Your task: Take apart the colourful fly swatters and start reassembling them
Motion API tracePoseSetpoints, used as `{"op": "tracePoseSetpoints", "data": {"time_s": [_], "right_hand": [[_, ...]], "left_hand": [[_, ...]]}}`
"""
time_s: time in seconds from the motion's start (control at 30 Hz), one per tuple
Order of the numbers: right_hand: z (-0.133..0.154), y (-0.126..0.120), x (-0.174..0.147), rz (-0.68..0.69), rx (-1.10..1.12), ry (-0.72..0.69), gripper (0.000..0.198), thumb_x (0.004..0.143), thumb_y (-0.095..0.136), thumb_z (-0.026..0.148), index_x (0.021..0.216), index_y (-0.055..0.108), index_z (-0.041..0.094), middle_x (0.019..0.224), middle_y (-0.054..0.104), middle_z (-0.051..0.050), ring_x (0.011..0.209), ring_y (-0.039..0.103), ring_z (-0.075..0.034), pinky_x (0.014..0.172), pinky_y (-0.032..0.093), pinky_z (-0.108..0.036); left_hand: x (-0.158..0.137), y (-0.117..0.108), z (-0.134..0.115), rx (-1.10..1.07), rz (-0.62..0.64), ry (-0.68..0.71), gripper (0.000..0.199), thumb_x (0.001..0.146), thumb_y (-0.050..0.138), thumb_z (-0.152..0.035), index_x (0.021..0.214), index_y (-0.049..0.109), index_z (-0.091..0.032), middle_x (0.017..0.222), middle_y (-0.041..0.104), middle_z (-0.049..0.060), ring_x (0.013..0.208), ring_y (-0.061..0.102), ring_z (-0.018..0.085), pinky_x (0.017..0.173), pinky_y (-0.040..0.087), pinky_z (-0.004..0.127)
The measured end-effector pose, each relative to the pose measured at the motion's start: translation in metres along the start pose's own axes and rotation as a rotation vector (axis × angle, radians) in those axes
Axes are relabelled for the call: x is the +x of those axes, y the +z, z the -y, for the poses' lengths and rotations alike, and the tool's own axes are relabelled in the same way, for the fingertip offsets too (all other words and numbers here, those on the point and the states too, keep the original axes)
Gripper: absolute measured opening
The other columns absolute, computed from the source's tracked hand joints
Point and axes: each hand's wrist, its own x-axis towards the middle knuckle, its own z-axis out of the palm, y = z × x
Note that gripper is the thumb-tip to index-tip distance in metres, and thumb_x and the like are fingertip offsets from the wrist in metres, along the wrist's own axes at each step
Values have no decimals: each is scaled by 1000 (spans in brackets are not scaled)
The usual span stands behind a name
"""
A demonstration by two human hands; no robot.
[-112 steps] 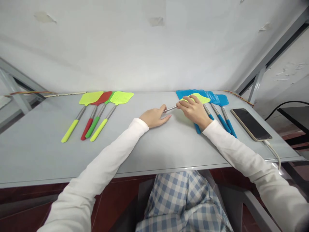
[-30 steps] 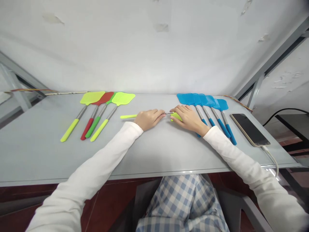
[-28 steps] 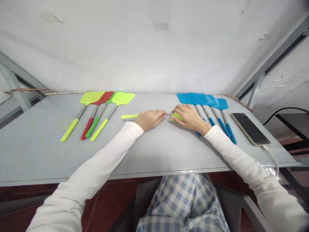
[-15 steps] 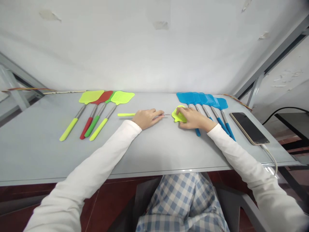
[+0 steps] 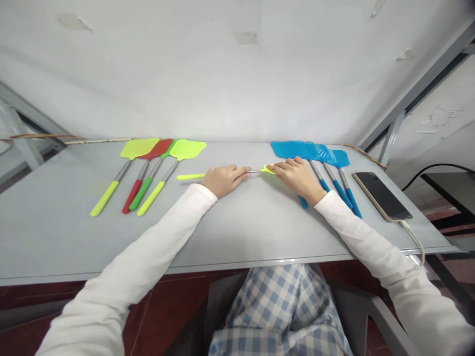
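Observation:
My left hand (image 5: 224,180) is closed around a yellow-green fly swatter handle (image 5: 190,176), which lies sideways near the tabletop. From between its fingers a thin metal rod (image 5: 255,171) sticks out to the right. My right hand (image 5: 299,178) grips a yellow-green fly swatter head (image 5: 267,169), mostly hidden under the fingers. The head's narrow neck faces left and meets the rod's tip; I cannot tell how far the rod is inside it.
On the left lie several fly swatters, yellow-green, red (image 5: 161,148) and green, heads toward the wall. Several blue fly swatters (image 5: 285,149) overlap at the right, partly behind my right hand. A phone (image 5: 382,196) with a white cable (image 5: 413,235) rests at the grey table's right end.
My right hand has turned the swatter head so its neck points left, and brought it against the rod's tip. The left hand has stayed nearly in place, its handle shifted slightly left.

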Motion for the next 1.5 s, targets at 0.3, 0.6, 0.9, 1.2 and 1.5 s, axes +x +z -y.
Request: {"op": "tracePoseSetpoints", "data": {"time_s": [0.3,0.6,0.9,1.2,1.5], "right_hand": [[8,-2,1,5,-33,-14,34,94,43,10,122,60,20,100,71,-8,86,56,-21,72,27,-36],[15,-8,-2,-46,-20,-11,31,93,38,5,107,64,18,90,72,-7,82,54,-21,71,27,-35],[21,-9,-2,-58,-27,20,33,92,36,4,95,65,18,81,70,-8,80,52,-23,71,26,-36],[25,-7,1,-51,-4,89,29,90,41,5,94,67,18,86,73,-8,83,52,-23,71,26,-36],[20,-4,-4,-235,-8,101,39,96,34,11,122,61,21,119,69,-4,96,52,-23,78,28,-38]], "left_hand": [[1,0,-8,16,50,-10,47,95,31,-55,124,64,-36,90,71,9,76,66,21,58,37,28],[-2,-7,-18,-14,112,-4,43,96,34,-49,127,61,-36,87,71,8,72,66,20,61,41,29],[0,-9,-22,-171,150,-4,41,96,37,-45,127,62,-33,101,74,6,87,69,21,72,48,30],[5,-16,-20,-134,168,3,40,96,38,-43,125,63,-36,105,74,5,90,69,23,71,47,31],[4,-25,-19,-361,118,-73,40,94,40,-47,121,67,-34,104,75,3,88,68,21,74,48,30]]}}
